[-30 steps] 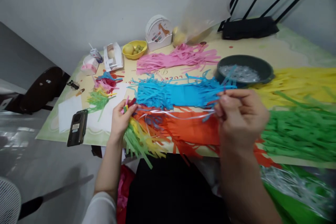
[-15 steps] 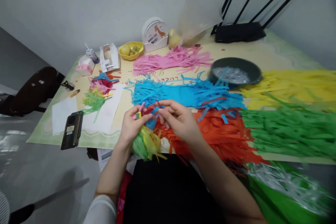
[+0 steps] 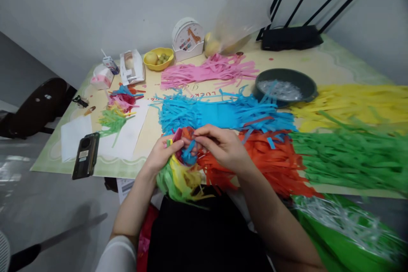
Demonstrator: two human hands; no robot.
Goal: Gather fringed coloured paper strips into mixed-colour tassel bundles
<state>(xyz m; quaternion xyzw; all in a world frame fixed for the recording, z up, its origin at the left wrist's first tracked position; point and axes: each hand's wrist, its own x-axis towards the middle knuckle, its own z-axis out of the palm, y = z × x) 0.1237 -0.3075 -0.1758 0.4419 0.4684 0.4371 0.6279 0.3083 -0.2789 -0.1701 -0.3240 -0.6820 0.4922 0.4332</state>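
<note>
My left hand (image 3: 162, 153) is closed around a bunch of coloured paper strips (image 3: 180, 172), green and yellow hanging below, pink, blue and red at the top. Against the bunch's upper end, my right hand (image 3: 219, 146) pinches with thumb and forefinger; whatever sits between those fingertips is too small to make out. Just beyond both hands lies a fringed blue paper stack (image 3: 219, 114). A red fringed stack (image 3: 264, 163) is under and beside my right forearm. A finished-looking multicoloured tassel bundle (image 3: 119, 108) rests at the left on white paper (image 3: 132, 136).
Pink (image 3: 207, 72), yellow (image 3: 353, 102) and green fringed stacks (image 3: 347, 157) cover the table. A dark bowl (image 3: 310, 89) holds clear plastic bits. A phone (image 3: 85, 156) lies at the left edge; a fruit dish (image 3: 158, 66) and black router (image 3: 291, 39) stand along the back.
The bunch in my left hand has spread wider, with its yellow and green strips hanging lower. My right hand has shifted slightly right. The camera view has moved a little.
</note>
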